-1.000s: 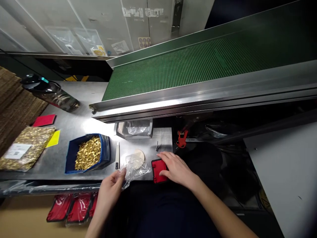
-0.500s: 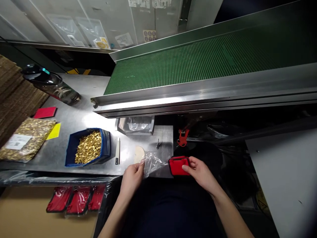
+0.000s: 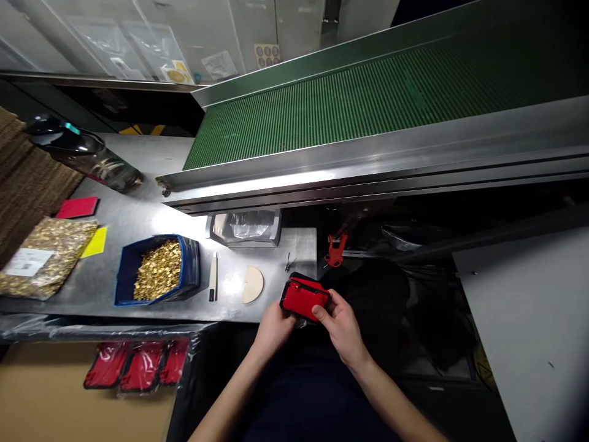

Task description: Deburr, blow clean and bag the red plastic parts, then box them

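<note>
My right hand (image 3: 343, 328) grips a red case with black edging (image 3: 304, 299) by its right side, thumb on top and fingers behind. Close against the case's lower left is my left hand (image 3: 275, 328), its fingers closed and partly hidden beneath it. A small bit of the clear plastic bag (image 3: 300, 322) shows between the left fingertips and the case; the rest of the bag is hidden. On the metal table, just beyond the hands, lie a pale half-round piece (image 3: 253, 285) and a small dark metal tool (image 3: 289, 264).
A blue bin of gold-coloured pieces (image 3: 159, 270) and a utility knife (image 3: 213, 276) are on the left. Bagged red cases (image 3: 144, 366) lie in a lined carton below. A green conveyor (image 3: 322, 110) crosses behind a grey tray (image 3: 246, 227). Red-handled cutters (image 3: 337, 250) lie right.
The red case has moved left and up in my right hand. My left hand has moved right with the plastic bag, which is now mostly hidden under the case. The view has shifted slightly.
</note>
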The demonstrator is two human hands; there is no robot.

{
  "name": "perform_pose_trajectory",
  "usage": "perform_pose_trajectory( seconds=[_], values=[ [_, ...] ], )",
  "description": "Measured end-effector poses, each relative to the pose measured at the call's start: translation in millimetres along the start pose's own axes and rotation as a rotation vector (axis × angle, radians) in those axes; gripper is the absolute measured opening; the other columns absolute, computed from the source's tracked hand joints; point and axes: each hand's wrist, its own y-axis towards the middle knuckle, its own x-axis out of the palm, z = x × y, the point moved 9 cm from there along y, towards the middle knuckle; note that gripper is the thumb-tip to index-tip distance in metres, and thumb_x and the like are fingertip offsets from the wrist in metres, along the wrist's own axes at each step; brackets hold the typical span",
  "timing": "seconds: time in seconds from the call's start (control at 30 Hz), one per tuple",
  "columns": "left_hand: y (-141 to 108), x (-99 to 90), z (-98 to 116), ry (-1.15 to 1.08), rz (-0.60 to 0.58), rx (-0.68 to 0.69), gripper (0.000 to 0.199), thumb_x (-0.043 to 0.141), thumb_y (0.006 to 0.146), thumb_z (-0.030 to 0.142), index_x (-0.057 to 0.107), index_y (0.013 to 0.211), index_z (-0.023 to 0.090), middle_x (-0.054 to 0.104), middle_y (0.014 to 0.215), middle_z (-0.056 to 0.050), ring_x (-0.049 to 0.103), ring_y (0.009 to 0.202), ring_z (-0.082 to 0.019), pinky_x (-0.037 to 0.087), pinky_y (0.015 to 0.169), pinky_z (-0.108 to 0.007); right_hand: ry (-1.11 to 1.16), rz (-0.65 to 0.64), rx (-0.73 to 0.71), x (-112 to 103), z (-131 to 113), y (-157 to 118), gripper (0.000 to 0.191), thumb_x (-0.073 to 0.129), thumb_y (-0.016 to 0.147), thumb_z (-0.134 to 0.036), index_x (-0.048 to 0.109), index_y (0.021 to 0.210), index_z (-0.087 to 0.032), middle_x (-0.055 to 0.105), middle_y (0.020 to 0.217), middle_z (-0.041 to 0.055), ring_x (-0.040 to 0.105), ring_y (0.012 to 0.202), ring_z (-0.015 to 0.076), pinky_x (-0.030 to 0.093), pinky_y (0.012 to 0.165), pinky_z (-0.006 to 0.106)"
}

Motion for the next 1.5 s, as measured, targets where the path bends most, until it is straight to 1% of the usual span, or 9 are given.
perform_pose_trajectory(
  seconds=[0.2,0.37,0.5,0.63,0.87,1.0,1.23,1.37,1.5],
  values=[
    [2,4.1,0,-0.166,-0.024,0.039,0.022,0.067,0.079,0.033,0.072,0.095,0.018,0.077,0.091,-0.006,0.069,0.086,-0.024,0.054,0.079,-0.032,-0.099,-0.100,0.008,-4,5,1,0.036,0.070,0.094,-0.050,0.064,0.115,-0.021,0.074,0.110,0.0089,0.071,0.094,0.0243,0.058,0.087,0.038],
    [4,7.3,-12,-0.197,-0.024,-0.048,0.051,0.046,0.094,0.061,0.068,0.092,0.015,0.062,0.058,0.000,0.054,0.047,-0.016,0.044,0.048,-0.026,-0.381,-0.018,-0.101,-28,1,3,0.026,0.068,0.096,-0.045,0.062,0.104,-0.022,0.070,0.094,0.0030,0.066,0.086,0.0197,0.052,0.080,0.029],
    [4,-6.0,-15,-0.079,0.075,-0.051,0.060,0.039,0.096,0.065,0.065,0.071,0.017,0.057,0.054,-0.001,0.052,0.049,-0.016,0.038,0.049,-0.026,-0.593,-0.075,-0.164,-30,-3,-4,0.013,0.072,0.093,-0.033,0.063,0.092,-0.023,0.065,0.084,-0.0017,0.060,0.080,0.0167,0.044,0.076,0.025],
    [4,-22.7,-2,0.076,0.161,0.033,0.045,0.049,0.097,0.054,0.067,0.075,0.019,0.063,0.064,-0.002,0.058,0.061,-0.019,0.040,0.059,-0.028,-0.778,-0.194,-0.208,-22,0,-14,0.004,0.069,0.092,-0.021,0.066,0.094,-0.024,0.068,0.088,-0.0012,0.061,0.082,0.0187,0.041,0.079,0.028],
    [9,-22.1,18,0.195,0.076,0.259,0.014,0.061,0.093,0.034,0.072,0.093,0.026,0.073,0.091,-0.002,0.065,0.076,-0.018,0.045,0.072,-0.028,-0.974,-0.297,-0.269,-23,6,-23,0.019,0.060,0.088,-0.010,0.064,0.097,-0.025,0.071,0.094,0.0014,0.063,0.087,0.0218,0.040,0.081,0.031],
    [3,-31.5,25,0.192,0.160,0.278,0.024,0.053,0.100,0.038,0.067,0.089,0.022,0.068,0.073,0.000,0.061,0.064,-0.016,0.044,0.063,-0.026,-1.023,-0.211,-0.266,-22,-3,-26,0.010,0.063,0.092,-0.017,0.064,0.098,-0.025,0.072,0.090,0.0004,0.065,0.083,0.0213,0.041,0.078,0.030],
    [-34,-28.0,50,0.238,0.257,0.305,0.021,0.052,0.100,0.037,0.062,0.090,0.021,0.064,0.075,0.000,0.056,0.062,-0.015,0.039,0.064,-0.028,-0.913,0.213,-0.109,-33,-34,-35,0.017,0.067,0.094,-0.042,0.064,0.094,-0.026,0.075,0.081,-0.0011,0.071,0.072,0.0198,0.049,0.069,0.025],
    [-37,-6.0,53,0.218,0.168,0.260,0.019,0.052,0.100,0.036,0.059,0.088,0.023,0.064,0.071,0.003,0.056,0.057,-0.013,0.040,0.059,-0.026,-0.748,0.209,-0.062,-26,-31,-32,0.018,0.066,0.095,-0.044,0.064,0.098,-0.026,0.078,0.092,0.0010,0.075,0.081,0.0205,0.053,0.070,0.024],
    [-28,-13.9,40,0.198,0.243,0.163,0.023,0.047,0.101,0.039,0.057,0.088,0.023,0.064,0.076,0.001,0.055,0.056,-0.014,0.041,0.057,-0.026,-1.004,0.130,-0.141,-12,-18,-27,0.017,0.065,0.097,-0.042,0.063,0.102,-0.026,0.077,0.083,0.0024,0.074,0.073,0.0230,0.048,0.064,0.027]
  ],
)
